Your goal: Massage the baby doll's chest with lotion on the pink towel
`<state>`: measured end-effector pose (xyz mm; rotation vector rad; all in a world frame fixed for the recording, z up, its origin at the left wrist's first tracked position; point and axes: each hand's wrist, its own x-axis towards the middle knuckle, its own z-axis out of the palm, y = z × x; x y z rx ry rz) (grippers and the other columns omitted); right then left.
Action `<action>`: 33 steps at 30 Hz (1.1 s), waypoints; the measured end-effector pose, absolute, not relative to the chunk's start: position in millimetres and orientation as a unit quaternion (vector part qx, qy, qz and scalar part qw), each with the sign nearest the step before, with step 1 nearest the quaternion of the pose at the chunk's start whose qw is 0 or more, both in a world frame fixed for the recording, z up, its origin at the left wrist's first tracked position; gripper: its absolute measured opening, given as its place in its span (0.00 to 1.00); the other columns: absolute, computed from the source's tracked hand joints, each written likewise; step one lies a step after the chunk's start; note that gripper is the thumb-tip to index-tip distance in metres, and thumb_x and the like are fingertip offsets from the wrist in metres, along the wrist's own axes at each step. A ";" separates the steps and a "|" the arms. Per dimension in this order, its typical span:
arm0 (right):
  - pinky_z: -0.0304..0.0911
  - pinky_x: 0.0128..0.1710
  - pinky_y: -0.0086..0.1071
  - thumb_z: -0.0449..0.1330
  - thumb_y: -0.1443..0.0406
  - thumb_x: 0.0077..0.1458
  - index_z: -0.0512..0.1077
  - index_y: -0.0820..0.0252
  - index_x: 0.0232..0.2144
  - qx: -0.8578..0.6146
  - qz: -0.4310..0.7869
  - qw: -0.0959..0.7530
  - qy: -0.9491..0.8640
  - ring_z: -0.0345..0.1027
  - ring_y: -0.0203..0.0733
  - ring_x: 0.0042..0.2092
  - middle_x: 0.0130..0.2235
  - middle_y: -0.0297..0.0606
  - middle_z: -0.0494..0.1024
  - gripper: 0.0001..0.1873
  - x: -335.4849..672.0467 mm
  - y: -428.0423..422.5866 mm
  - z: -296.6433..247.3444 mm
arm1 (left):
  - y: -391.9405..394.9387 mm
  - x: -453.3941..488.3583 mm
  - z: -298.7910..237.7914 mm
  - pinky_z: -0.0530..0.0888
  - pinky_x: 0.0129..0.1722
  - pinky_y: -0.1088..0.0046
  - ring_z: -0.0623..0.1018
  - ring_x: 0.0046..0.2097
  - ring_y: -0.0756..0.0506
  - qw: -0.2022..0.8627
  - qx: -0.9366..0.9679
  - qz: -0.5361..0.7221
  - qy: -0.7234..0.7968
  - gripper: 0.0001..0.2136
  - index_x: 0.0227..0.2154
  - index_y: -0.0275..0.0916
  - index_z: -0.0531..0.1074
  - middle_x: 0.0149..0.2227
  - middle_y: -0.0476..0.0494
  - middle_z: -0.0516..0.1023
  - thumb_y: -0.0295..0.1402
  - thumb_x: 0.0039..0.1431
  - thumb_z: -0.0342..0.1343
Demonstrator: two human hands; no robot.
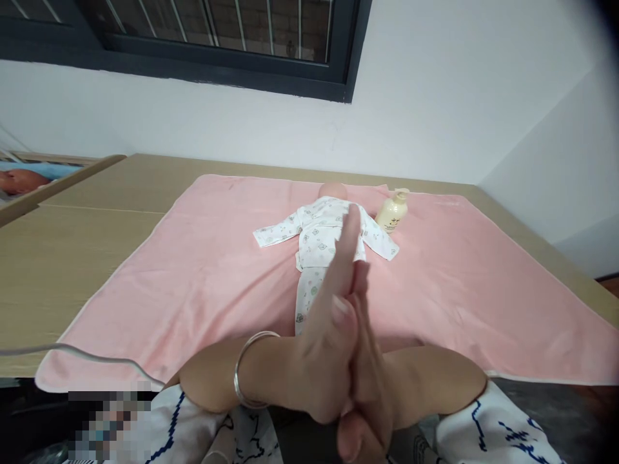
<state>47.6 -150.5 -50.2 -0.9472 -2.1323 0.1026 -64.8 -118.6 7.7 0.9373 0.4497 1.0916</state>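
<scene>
In front of me my left hand (329, 348) and my right hand (374, 374) are pressed palm to palm. The left fingers point up and away, stretched out straight. Most of the right fingers are hidden behind the left hand, though what shows lies flat. No object is visible between the palms. Beyond them a baby doll (319, 241) in white patterned clothes lies with its sleeves spread, its lower part partly covered by my hands. A pale yellow pump bottle (393, 211) is beside the doll's right-hand sleeve as I see it.
The doll lies on a pink blanket (203, 270) spread over a wooden table (106, 193). A grey cable (77, 348) crosses the blanket's near left corner. At the far left, a wooden-edged tray (91, 169) holds blue and brownish things. A white wall and dark-framed window (232, 67) stand behind.
</scene>
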 end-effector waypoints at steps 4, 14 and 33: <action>0.38 0.71 0.49 0.53 0.43 0.60 0.20 0.67 0.70 -0.257 0.105 0.386 -0.879 0.21 0.55 0.72 0.71 0.43 0.19 0.58 52.0 -158.4 -32.8 | -102.6 -56.5 18.9 0.43 0.73 0.66 0.37 0.74 0.47 0.626 0.458 0.599 0.198 0.24 0.64 0.57 0.62 0.71 0.61 0.55 0.53 0.69 0.38; 0.43 0.69 0.52 0.56 0.45 0.60 0.14 0.58 0.68 -0.292 0.138 0.326 -0.889 0.23 0.54 0.71 0.70 0.43 0.21 0.60 57.7 -165.5 -17.6 | -94.4 -47.1 22.3 0.48 0.72 0.62 0.46 0.74 0.45 0.677 0.387 0.584 0.225 0.24 0.64 0.57 0.60 0.69 0.54 0.61 0.51 0.70 0.36; 0.39 0.71 0.52 0.55 0.52 0.60 0.16 0.61 0.69 -0.254 0.155 0.290 -0.909 0.18 0.53 0.72 0.70 0.42 0.17 0.57 65.0 -156.3 -3.2 | -95.5 -48.2 22.4 0.50 0.72 0.63 0.47 0.73 0.45 0.681 0.343 0.608 0.221 0.23 0.63 0.57 0.62 0.68 0.55 0.63 0.49 0.71 0.35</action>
